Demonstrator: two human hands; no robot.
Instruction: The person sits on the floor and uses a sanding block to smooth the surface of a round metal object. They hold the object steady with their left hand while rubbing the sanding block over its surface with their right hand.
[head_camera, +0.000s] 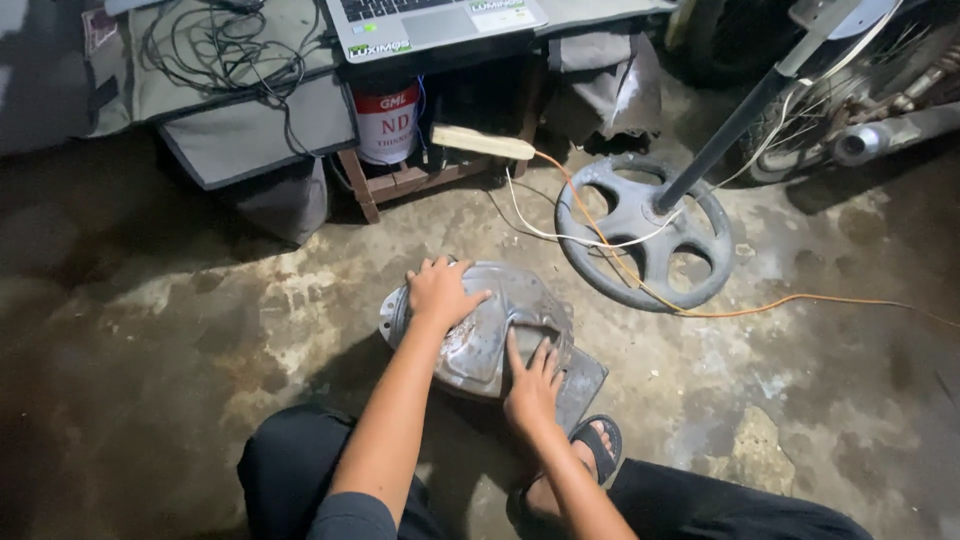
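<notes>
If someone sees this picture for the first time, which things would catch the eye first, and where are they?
In the middle of the floor, a dented grey metal cover lies under both hands: the left hand presses its upper edge, the right hand its lower right side. To the upper right stands the round grey fan base with its dark pole, an orange cable running past it. At the top, a white bucket sits under a laptop.

Two hands showing: left hand (438, 290) and right hand (532, 385), both lying on one grey metal cover (500, 320). One flat plate (583, 385) sitting under it. One fan base (645, 230), one paint can (386, 122), one laptop (435, 22), one sandal (603, 445), two cables: orange cable (800, 300), white cable (560, 236).
</notes>
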